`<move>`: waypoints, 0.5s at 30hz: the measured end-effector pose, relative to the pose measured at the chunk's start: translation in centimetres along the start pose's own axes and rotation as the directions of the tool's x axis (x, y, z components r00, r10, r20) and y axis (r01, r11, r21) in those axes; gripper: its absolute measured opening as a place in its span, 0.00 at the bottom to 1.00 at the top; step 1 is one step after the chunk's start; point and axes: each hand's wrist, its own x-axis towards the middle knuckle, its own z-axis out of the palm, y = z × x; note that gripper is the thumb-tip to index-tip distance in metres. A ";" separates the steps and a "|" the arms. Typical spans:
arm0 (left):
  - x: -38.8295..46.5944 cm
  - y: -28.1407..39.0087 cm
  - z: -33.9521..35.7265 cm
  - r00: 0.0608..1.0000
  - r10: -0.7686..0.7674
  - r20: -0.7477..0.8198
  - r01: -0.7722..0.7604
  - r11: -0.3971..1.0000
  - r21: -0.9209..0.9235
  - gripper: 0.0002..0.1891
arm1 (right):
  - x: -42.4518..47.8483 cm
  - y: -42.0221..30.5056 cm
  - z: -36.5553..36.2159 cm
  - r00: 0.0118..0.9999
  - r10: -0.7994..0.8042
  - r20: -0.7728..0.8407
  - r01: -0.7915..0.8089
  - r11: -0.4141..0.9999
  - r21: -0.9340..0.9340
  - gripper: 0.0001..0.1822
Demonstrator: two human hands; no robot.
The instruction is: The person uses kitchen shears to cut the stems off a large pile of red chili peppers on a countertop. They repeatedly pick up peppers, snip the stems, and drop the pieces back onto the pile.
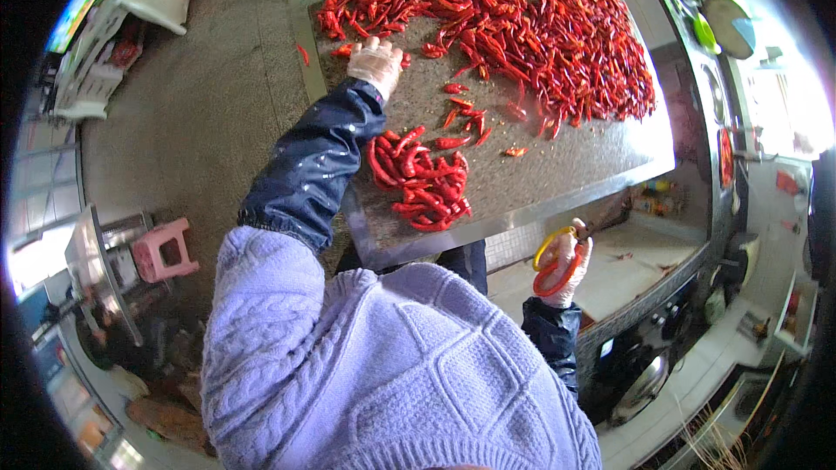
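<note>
My left hand (377,65), in a clear plastic glove and dark sleeve cover, is at the table's left side. Red chili peppers (341,50) show beside its fingers and partly under them; whether it grips any is hidden. Out past the table's near edge, my gloved right hand (565,267) holds scissors (547,245) with one yellow and one orange-red handle loop. Their blades are dark and blurred. A small heap of whole red chilies (424,179) lies near the front left corner. Cut pieces (471,119) and seeds are scattered beyond it.
A large pile of red chilies (555,46) covers the far and right parts of the metal-edged table (522,176). At right runs a kitchen counter (708,111). A pink plastic stool (165,250) stands on the floor at left. One chili (302,55) lies off the table's left edge.
</note>
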 end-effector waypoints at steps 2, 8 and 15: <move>-1.1 0.1 -0.9 0.994 -0.099 -0.041 0.087 0.970 -0.225 0.11 | -3.2 0.3 2.9 0.999 0.002 0.044 0.001 0.998 -0.066 0.18; -9.1 2.9 -8.2 0.779 0.181 0.600 0.598 -0.501 -0.625 0.08 | -8.1 1.8 11.5 0.887 0.234 0.398 -0.300 0.947 0.112 0.27; -12.0 -1.5 -10.7 0.721 0.289 0.629 0.622 -0.671 -0.404 0.10 | -10.1 5.1 18.5 0.805 0.279 0.525 -0.098 0.933 -0.346 0.34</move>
